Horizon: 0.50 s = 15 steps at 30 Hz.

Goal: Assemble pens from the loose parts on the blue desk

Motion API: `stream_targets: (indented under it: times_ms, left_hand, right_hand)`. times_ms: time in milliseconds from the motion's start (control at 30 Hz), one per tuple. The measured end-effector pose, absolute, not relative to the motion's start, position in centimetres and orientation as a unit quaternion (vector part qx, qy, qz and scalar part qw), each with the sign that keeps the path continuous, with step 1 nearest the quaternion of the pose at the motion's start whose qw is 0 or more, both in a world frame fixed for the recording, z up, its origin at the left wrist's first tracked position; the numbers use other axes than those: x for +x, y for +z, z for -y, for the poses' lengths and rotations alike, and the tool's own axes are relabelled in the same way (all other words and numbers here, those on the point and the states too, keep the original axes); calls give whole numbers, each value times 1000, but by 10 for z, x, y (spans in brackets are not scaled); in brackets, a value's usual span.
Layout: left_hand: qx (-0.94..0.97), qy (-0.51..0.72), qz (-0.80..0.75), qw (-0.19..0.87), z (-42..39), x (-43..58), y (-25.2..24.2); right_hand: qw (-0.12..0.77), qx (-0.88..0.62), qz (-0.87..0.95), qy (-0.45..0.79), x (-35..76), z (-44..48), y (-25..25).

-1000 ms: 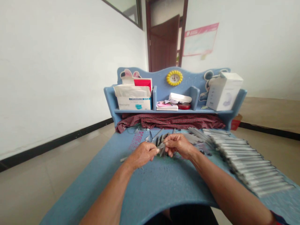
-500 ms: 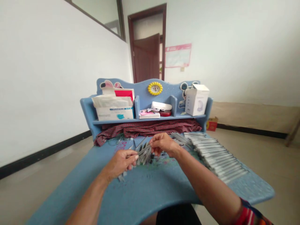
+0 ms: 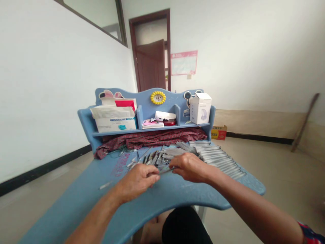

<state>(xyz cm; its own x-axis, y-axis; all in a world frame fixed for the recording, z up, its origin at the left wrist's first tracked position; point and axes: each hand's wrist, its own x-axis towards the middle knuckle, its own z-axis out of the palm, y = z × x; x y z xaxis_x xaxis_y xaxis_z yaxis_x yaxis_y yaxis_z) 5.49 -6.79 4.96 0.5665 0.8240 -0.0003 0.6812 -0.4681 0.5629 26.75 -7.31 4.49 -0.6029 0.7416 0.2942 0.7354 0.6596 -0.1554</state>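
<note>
Between my two hands stretches a slim grey pen [image 3: 166,171], seen partly and blurred. My left hand [image 3: 138,179] is closed on its left end, the fingertips pinching it. My right hand [image 3: 190,166] pinches the other end, just above the table. Right behind the hands lies a loose heap of pens and clear pen parts [image 3: 151,157], some with dark ends. To the right, a neat row of similar clear pens [image 3: 219,159] lies side by side. One small pale piece [image 3: 105,185] rests alone on the left of the table.
The blue table [image 3: 83,203] has a curved front edge and a raised shelf at the back. On the shelf stand a mask box [image 3: 116,124], some papers [image 3: 153,125] and a white carton [image 3: 200,110]. A red checked cloth [image 3: 152,138] lies bunched below it.
Both hands have come down and nearer to me, away from over the heap, still with a pen between them. The view has swung a little to the right.
</note>
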Motion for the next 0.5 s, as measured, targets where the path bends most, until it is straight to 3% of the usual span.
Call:
stream_targets:
  times_ms: [267,400,500]
  left_hand:
    - [875,115,-430,188,114,67,38]
    - [840,249,-459,150,145,67,41]
    - [804,313,-464,200,169,60,41]
  right_hand:
    - [179,-441,877,65,314,127,21]
    - [262,-477,821,175,327,149,-3]
    - [374,-500,723,296,330,157,-25]
